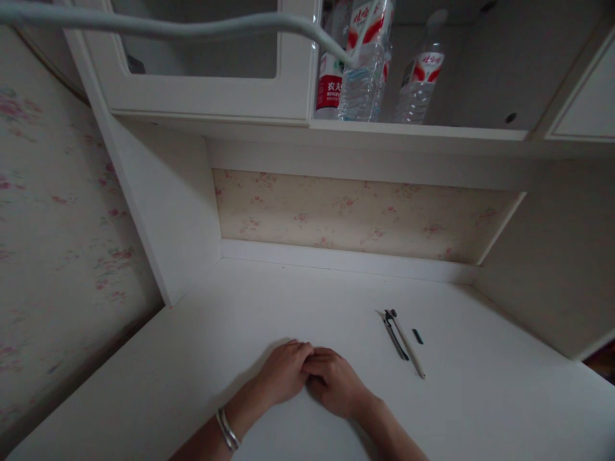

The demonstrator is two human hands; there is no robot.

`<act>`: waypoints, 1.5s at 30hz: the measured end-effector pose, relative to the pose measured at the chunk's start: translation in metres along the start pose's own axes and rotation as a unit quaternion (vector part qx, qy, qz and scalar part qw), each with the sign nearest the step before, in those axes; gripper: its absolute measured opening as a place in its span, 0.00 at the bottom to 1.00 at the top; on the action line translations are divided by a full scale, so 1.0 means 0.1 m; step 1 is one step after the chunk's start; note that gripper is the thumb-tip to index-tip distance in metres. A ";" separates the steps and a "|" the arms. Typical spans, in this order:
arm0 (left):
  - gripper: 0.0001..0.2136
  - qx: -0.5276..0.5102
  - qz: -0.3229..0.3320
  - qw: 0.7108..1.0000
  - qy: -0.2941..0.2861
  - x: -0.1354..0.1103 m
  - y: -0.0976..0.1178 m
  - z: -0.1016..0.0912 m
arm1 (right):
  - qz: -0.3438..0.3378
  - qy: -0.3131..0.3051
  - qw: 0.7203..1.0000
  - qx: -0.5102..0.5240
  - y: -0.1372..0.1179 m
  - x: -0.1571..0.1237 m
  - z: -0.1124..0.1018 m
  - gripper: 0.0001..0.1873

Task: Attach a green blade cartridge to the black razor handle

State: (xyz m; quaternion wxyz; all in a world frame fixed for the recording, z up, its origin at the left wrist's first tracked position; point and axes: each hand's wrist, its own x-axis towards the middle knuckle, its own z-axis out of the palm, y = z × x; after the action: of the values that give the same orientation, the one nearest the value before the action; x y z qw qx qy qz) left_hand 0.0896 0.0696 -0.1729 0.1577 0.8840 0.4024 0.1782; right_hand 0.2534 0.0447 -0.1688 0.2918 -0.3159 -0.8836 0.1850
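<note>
My left hand (287, 369), with silver bangles at the wrist, rests on the white desktop (269, 307). Against it lies my right hand (334, 381), the two meeting with their fingers curled together and overlapping. Both hands are closed, and no object shows in either. To the right of my right hand, apart from it, a slim metal drawing compass (396, 336) lies beside a pale pencil (409, 346). A small dark strip (418, 336) sits just right of the pencil; its kind is unclear.
Above the desk hangs a white cabinet (202, 96). Its open shelf holds several clear plastic bottles (418, 80) with red labels. A pale cable (192, 27) crosses the top of the view. White side panels (168, 205) flank the desk, and flowered wallpaper (355, 208) covers the back.
</note>
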 end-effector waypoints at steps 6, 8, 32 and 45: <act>0.07 0.014 -0.004 1.000 -0.001 0.00 0.01 -0.01 | 0.001 0.008 1.000 0.013 0.01 0.00 0.02 0.15; 0.07 0.016 -0.007 1.000 -0.003 0.00 0.01 0.00 | 0.003 0.009 1.000 0.012 0.02 0.00 0.02 0.14; 0.08 0.029 -0.022 0.999 -0.029 -0.01 0.07 -0.08 | 0.003 0.003 1.000 -0.008 -0.02 0.01 -0.01 0.17; 0.08 0.020 -0.022 0.999 -0.024 0.01 0.04 -0.03 | 0.007 0.006 1.000 -0.006 0.03 -0.01 0.03 0.17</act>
State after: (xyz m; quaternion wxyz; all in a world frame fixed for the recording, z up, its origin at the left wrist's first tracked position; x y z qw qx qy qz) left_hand 0.0913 0.0677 -0.1680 0.1535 0.8819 0.4214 0.1450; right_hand 0.2532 0.0457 -0.1731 0.2939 -0.3249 -0.8807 0.1800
